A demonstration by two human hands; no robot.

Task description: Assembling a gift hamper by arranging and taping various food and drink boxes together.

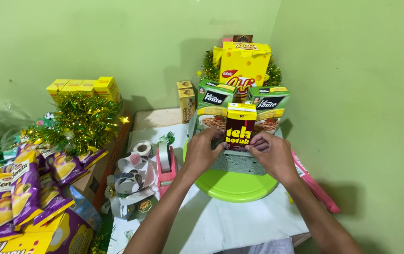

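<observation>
Your left hand (201,151) and right hand (271,154) meet at a dark red and yellow drink carton (240,126), each with its grip closed on a lower side of it. The carton stands upright at the front of a grey basket (237,163), which sits on a lime-green round stool (236,186) on the white tabletop (225,221). Behind the carton the basket holds two green pasta boxes (215,104) side by side, a tall yellow snack box (244,67) at the back, and green tinsel (274,73). A pink tape dispenser (165,165) stands just left of your left wrist.
</observation>
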